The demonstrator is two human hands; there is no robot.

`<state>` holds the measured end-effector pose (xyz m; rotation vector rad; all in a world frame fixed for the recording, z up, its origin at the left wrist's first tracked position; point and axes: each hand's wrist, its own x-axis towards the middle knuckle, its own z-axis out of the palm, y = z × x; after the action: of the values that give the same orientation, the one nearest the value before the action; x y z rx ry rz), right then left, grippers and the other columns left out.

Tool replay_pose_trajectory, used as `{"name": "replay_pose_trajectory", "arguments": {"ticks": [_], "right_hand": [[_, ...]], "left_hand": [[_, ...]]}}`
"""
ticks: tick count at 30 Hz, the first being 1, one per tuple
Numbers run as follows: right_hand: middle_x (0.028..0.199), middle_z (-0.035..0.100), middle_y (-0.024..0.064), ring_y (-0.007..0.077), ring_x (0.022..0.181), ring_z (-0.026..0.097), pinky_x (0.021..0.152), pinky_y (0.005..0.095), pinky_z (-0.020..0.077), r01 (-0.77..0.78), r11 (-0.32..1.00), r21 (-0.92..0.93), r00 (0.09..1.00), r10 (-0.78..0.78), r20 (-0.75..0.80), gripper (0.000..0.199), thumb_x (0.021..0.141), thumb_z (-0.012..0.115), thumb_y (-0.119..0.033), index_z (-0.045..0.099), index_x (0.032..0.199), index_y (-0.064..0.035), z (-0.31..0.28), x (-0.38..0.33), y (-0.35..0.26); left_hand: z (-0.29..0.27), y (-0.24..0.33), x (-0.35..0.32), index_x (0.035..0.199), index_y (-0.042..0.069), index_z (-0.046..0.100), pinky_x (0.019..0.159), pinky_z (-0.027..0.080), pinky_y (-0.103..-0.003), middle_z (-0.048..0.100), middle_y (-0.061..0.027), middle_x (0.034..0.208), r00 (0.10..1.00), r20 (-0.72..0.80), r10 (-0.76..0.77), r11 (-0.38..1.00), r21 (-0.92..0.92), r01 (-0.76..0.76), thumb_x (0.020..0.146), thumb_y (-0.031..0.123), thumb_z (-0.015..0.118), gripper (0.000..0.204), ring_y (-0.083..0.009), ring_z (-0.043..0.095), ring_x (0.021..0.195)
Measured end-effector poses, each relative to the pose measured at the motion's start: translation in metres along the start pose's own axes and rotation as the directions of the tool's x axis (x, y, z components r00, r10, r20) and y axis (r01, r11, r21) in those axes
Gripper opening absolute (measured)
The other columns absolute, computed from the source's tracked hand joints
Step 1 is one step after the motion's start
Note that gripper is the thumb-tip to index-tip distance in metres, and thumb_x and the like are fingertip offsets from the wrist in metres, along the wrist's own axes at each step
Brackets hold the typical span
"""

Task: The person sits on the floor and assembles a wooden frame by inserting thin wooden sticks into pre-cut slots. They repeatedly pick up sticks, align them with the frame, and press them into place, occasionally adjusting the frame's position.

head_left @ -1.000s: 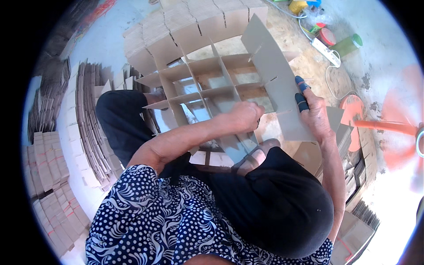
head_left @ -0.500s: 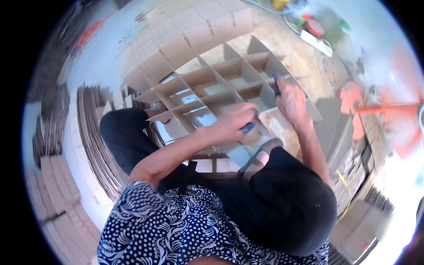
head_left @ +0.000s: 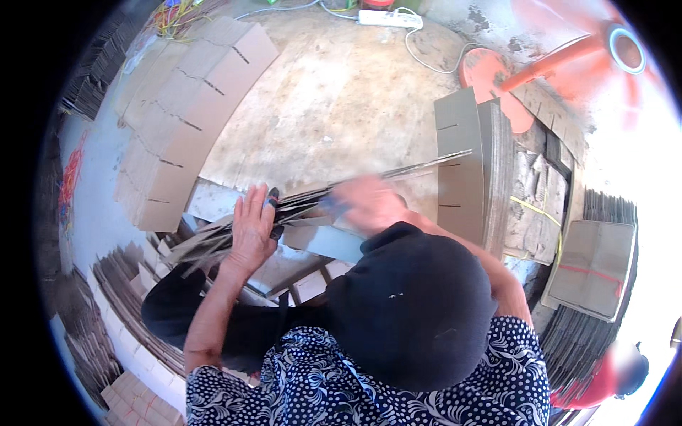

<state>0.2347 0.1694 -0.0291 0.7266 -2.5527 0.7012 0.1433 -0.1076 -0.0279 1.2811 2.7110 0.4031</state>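
Note:
A cardboard partition (head_left: 419, 167) lies folded flat into a narrow bundle of strips, slanting across in front of my knees. My left hand (head_left: 251, 231) rests against its left part, fingers stretched out and pointing away from me, with dark covers on some of the fingers. Over the middle of the bundle is my right hand (head_left: 371, 206), smeared by motion, so its fingers cannot be made out. The bundle's lower left end fans out into loose strip edges beside my left knee.
A row of slotted cardboard sheets (head_left: 192, 121) stands at the left of the wooden board (head_left: 320, 106). More slotted sheets (head_left: 462, 170) stand at the right, near an orange fan (head_left: 554, 67). A power strip (head_left: 389, 18) lies at the far edge. Another person (head_left: 600, 376) is at lower right.
The partition was spread open as a grid of cells and is now collapsed flat. My left hand moved left and its fingers straightened; my right hand came nearer and leftward. The view has shifted.

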Motion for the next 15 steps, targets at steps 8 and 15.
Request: {"name": "replay_pose_trajectory", "arguments": {"ticks": [8,15], "right_hand": [[0.138,0.038,0.0262,0.0406,0.13,0.034,0.108,0.046,0.0262,-0.764,0.175,-0.621,0.424,0.861,-0.28,0.061,0.073,0.068,-0.01,0.044,0.127,0.0058,-0.093,-0.167,-0.007],[0.138,0.04,0.0228,0.0358,0.129,0.036,0.107,0.0427,0.0287,-0.85,0.341,-0.402,0.483,0.809,-0.335,0.059,0.077,0.063,-0.008,0.042,0.131,0.0043,-0.082,-0.2,-0.012]], "left_hand": [[-0.009,-0.018,0.01,0.092,0.005,0.054,0.063,0.047,-0.048,0.06,-0.0179,0.081,0.999,-0.043,0.014,0.994,-0.112,-0.019,0.069,-0.005,0.053,0.025,-0.0381,0.06,0.076],[-0.208,-0.043,-0.037,0.11,0.008,0.053,0.068,0.047,-0.048,0.061,-0.0229,0.086,0.809,-0.577,-0.112,0.976,0.088,0.198,0.077,-0.002,0.056,0.034,-0.0447,0.058,0.082]]}}
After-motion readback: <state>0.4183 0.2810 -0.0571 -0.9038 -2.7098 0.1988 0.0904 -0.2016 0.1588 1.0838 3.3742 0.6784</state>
